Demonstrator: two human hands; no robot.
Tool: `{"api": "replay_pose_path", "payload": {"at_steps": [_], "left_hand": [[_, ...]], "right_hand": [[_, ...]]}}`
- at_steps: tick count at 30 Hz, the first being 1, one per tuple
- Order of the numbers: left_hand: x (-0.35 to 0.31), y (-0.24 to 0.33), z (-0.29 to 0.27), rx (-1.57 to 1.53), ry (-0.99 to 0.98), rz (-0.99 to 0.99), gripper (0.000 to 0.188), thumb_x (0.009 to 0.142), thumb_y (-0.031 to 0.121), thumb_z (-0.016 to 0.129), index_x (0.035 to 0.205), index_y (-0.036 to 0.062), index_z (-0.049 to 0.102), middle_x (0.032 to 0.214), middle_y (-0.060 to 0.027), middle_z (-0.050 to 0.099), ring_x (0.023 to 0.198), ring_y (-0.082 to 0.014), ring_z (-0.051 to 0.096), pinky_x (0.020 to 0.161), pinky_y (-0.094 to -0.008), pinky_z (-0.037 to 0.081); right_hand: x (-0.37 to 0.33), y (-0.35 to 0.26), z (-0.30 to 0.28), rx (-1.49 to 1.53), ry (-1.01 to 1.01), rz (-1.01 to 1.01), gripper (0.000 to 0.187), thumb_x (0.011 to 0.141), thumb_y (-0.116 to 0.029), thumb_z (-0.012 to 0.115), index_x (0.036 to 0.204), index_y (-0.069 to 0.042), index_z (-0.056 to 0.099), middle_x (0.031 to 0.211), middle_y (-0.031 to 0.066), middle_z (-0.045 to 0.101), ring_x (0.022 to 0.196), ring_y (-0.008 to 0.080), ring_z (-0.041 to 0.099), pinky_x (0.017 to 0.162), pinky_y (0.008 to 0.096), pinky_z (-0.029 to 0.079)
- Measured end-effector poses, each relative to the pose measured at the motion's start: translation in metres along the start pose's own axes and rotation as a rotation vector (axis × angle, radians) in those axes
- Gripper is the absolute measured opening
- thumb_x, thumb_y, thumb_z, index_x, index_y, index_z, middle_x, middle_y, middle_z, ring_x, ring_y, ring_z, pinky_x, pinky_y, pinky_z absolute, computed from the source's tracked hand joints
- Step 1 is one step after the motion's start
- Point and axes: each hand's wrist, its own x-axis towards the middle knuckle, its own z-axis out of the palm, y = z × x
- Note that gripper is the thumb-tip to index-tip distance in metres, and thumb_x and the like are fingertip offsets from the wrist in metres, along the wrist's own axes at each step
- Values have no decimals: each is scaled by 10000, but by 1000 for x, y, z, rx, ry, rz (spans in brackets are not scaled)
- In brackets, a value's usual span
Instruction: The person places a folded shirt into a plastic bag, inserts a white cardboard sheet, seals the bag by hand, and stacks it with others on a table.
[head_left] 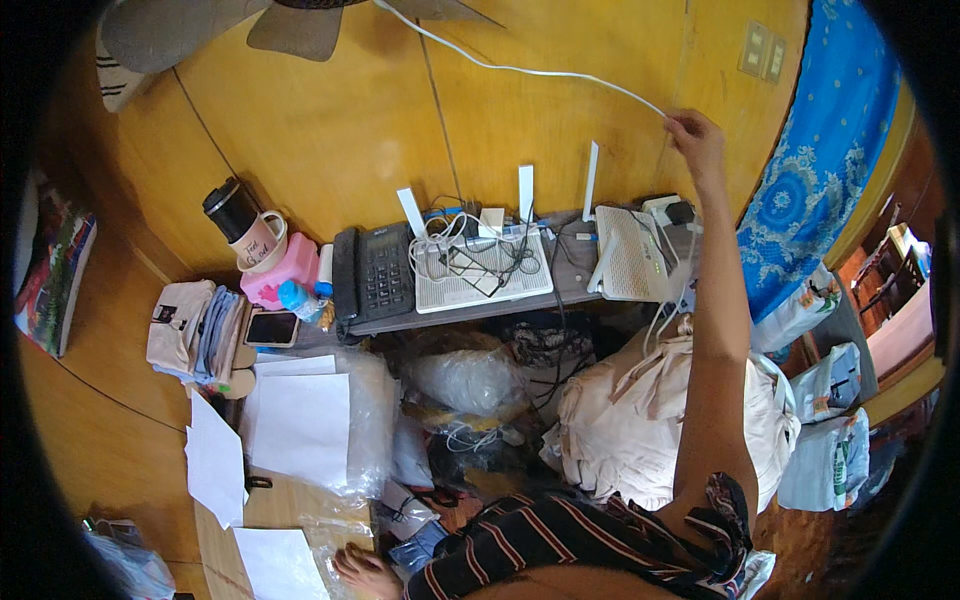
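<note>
My right hand is raised at the upper right with its fingers pinched on the end of a white cable. From there the cable runs left and up to the fan on the yellow wall. Low in the view, my left hand lies with fingers stretched out on the wooden table, over some clear plastic wrap. A sheet of white paper is just to its left. Below the right hand, a white router stands on the shelf.
The grey shelf also carries a black desk phone, a white modem with antennas and tangled cables. Folded clothes, a smartphone and more papers lie at left. A big cream cloth bundle sits under my right arm. A blue curtain hangs right.
</note>
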Motion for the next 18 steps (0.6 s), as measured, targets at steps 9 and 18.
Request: {"api": "replay_pose_path", "payload": {"at_steps": [9,18], "left_hand": [[-5,-3,3,1,-6,21,120,779,207,570,861,121,579,887,-75,572,825,-253,545,677,-393,429],[-2,1,-1,55,-23,52,108,795,200,537,847,114,575,860,-61,575,822,-236,544,682,-392,422]], "right_hand": [[44,59,127,-554,-315,-391,110,699,-73,548,786,-55,613,737,133,610,679,260,600,578,358,468],[25,44,168,-956,-666,-685,131,707,-149,516,720,-73,622,724,148,606,701,287,602,599,390,481]]}}
